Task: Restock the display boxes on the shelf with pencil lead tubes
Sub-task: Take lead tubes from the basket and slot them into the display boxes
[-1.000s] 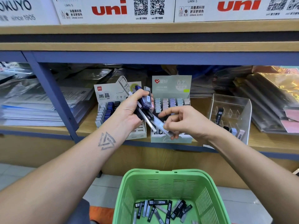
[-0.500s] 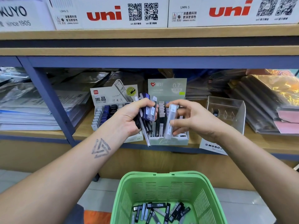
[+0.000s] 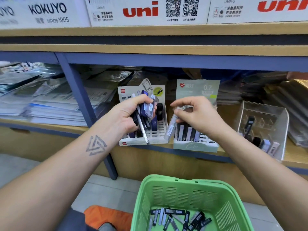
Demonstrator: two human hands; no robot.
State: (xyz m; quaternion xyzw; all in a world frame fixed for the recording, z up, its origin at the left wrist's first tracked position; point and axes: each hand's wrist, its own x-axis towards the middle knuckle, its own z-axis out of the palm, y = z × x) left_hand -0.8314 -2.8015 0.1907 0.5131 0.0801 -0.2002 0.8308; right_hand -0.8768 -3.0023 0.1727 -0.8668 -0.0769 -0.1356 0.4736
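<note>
My left hand [image 3: 128, 114] grips a bunch of lead tubes [image 3: 147, 109], clear, purple and black, in front of the white display box [image 3: 143, 140]. My right hand [image 3: 196, 114] pinches one clear lead tube [image 3: 171, 126], which hangs upright between the white box and the pale green 0.7 display box [image 3: 195, 145]. Dark and pale tubes stand in the front rows of the green box. Below, a green basket [image 3: 168, 189] holds several loose tubes [image 3: 180, 219].
A clear acrylic display bin [image 3: 266, 117] with a few tubes stands to the right on the wooden shelf [image 3: 50, 126]. Stacks of plastic-wrapped paper [image 3: 50, 104] fill the left bay behind a blue upright post [image 3: 81, 100]. White uni cartons [image 3: 146, 12] sit on the upper shelf.
My right hand has drawn one clear tube out of the left hand's bunch and carried it right, over the green box. The view has shifted to the right.
</note>
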